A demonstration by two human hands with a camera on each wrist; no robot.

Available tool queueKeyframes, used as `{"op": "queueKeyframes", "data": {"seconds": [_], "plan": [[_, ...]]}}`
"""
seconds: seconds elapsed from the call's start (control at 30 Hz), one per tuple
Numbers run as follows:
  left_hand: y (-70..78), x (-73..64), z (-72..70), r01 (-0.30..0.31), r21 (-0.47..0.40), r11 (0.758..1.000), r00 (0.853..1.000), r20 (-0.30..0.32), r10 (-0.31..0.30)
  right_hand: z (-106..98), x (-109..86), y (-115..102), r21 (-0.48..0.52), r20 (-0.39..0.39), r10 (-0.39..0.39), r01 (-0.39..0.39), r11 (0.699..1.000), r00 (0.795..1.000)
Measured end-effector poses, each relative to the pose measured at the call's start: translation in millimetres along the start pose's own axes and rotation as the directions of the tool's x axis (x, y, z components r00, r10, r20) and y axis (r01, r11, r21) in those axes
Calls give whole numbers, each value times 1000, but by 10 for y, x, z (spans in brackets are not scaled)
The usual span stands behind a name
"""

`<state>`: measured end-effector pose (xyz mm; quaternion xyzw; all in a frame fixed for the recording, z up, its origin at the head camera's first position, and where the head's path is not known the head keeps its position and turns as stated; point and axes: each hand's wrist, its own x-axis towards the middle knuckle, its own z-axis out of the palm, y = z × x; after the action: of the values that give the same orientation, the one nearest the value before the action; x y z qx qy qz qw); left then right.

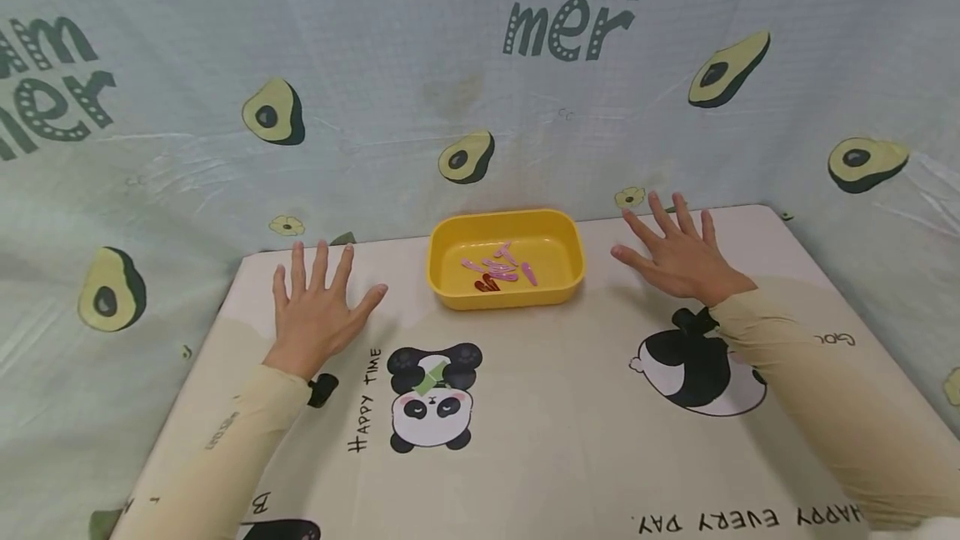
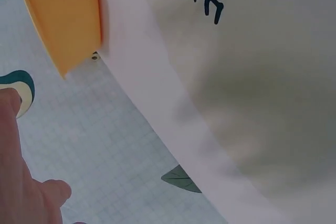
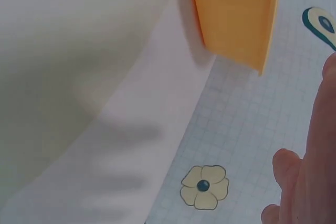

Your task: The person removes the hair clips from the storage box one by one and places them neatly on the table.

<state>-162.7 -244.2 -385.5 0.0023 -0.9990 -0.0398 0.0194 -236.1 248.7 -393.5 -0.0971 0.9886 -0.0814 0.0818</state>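
A yellow tray (image 1: 506,303) stands at the back of the table, between the two hands. Inside it lie several pink hair clips (image 1: 504,277) and a few dark red-brown hair clips (image 1: 487,283) in its front left part. To the left of the tray, my left hand (image 1: 311,319) is spread over the table with straight fingers and holds nothing. My right hand (image 1: 682,261), on the tray's other side, has its fingers spread too and grips nothing. Each wrist view shows one end of the tray, apart from the fingers; the clips are out of sight there.
The table (image 1: 547,423) has a light cover printed with a panda, a second black-and-white figure and lettering. Right behind the table's far edge hangs a pale curtain (image 1: 360,165) with avocado prints. A small black object (image 1: 322,390) sits at the left wrist.
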Motion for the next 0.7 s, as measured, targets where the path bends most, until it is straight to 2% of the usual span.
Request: {"op": "queueKeyframes", "data": {"seconds": [0.33, 0.7], "plan": [[136, 139, 91, -5, -9, 1000, 1000, 12, 5, 32, 127, -152, -1, -9, -4, 4, 1000, 1000], [363, 343, 194, -14, -25, 1000, 999, 49, 16, 87, 259, -350, 11, -17, -32, 32, 999, 999]]}}
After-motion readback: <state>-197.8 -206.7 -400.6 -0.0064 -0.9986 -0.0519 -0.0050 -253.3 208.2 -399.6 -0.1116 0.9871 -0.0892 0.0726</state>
